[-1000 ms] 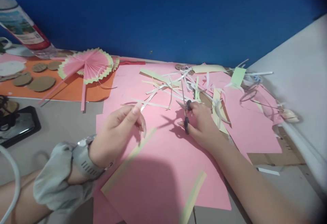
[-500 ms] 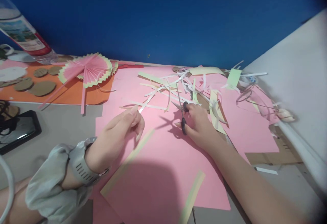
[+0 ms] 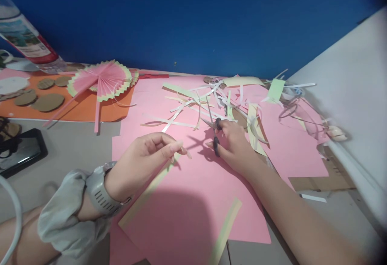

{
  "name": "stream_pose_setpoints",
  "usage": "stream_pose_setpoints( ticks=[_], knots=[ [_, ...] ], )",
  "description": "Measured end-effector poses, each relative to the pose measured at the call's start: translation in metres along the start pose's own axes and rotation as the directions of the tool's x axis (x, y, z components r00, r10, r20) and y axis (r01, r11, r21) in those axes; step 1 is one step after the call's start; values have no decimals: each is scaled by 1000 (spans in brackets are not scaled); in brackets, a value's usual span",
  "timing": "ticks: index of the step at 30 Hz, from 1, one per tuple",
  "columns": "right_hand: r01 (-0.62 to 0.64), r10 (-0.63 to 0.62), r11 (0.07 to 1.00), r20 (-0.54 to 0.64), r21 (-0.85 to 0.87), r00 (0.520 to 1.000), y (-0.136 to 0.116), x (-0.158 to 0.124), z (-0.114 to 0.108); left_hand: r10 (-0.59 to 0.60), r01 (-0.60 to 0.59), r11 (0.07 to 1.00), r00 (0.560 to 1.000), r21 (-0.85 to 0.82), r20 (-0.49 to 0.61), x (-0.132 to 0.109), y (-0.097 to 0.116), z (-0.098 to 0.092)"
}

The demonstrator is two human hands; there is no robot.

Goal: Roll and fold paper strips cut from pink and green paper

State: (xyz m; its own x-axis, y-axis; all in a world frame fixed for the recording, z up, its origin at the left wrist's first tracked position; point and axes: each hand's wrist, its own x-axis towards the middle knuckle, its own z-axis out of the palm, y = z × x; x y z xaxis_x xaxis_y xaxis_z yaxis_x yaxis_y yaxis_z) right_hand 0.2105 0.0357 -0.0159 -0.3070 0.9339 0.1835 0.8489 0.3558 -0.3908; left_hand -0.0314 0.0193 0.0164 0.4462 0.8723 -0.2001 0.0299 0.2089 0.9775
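Note:
My right hand (image 3: pixel 236 144) grips a pair of scissors (image 3: pixel 215 141) by its dark handles, the blades spread apart and pointing away from me. Left of it, my left hand (image 3: pixel 145 158) hovers low over the pink paper (image 3: pixel 187 188), thumb and fingertips pinched together; whatever lies between them is too small to make out. Below the left fingers runs a yellow-green strip (image 3: pixel 148 188) along the sheet. A second such strip (image 3: pixel 225 226) lies nearer to me. White paper strips (image 3: pixel 178 114) are scattered just beyond both hands.
On orange paper (image 3: pixel 117 110) at the left lie a pink pleated paper fan (image 3: pixel 104 81) and several cardboard discs (image 3: pixel 48 102). A bottle (image 3: pixel 28 41) and a dark phone-like device (image 3: pixel 26 150) stand farther left. Paper scraps (image 3: pixel 256 126) pile up at the right, near a white panel (image 3: pixel 356 83).
My left hand has shifted right, away from the end of a white strip, and its fingers now pinch above the yellow-green strip. The right hand and scissors stay nearly in place.

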Motion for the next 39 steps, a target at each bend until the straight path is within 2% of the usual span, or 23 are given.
stream_pose_setpoints(
  ticks=[9, 17, 21, 24, 30, 39],
  knots=[
    [-5, 5, 999, 8, 33, 1000, 3, -1, 0, 18, -16, 999, 999, 42, -42, 0, -4, 2],
    [-9, 9, 1000, 1, 30, 1000, 1, 1, 0, -61, 73, 993, 991, -98, 119, -5, -9, 6],
    [-13, 14, 999, -1, 39, 1000, 1, 1, 0, -66, 76, 995, 989, -70, 132, -5, -10, 9],
    [-7, 7, 999, -1, 47, 1000, 2, 1, 1, -49, 54, 998, 992, -35, 118, -6, -12, 9],
    [-10, 10, 999, -1, 53, 1000, 4, 1, 1, 32, -23, 996, 994, -83, 109, -6, -16, 9],
    [-10, 10, 999, 3, 46, 1000, 3, 1, 1, -79, 93, 993, 983, -79, 167, -5, -9, 8]
  ],
)
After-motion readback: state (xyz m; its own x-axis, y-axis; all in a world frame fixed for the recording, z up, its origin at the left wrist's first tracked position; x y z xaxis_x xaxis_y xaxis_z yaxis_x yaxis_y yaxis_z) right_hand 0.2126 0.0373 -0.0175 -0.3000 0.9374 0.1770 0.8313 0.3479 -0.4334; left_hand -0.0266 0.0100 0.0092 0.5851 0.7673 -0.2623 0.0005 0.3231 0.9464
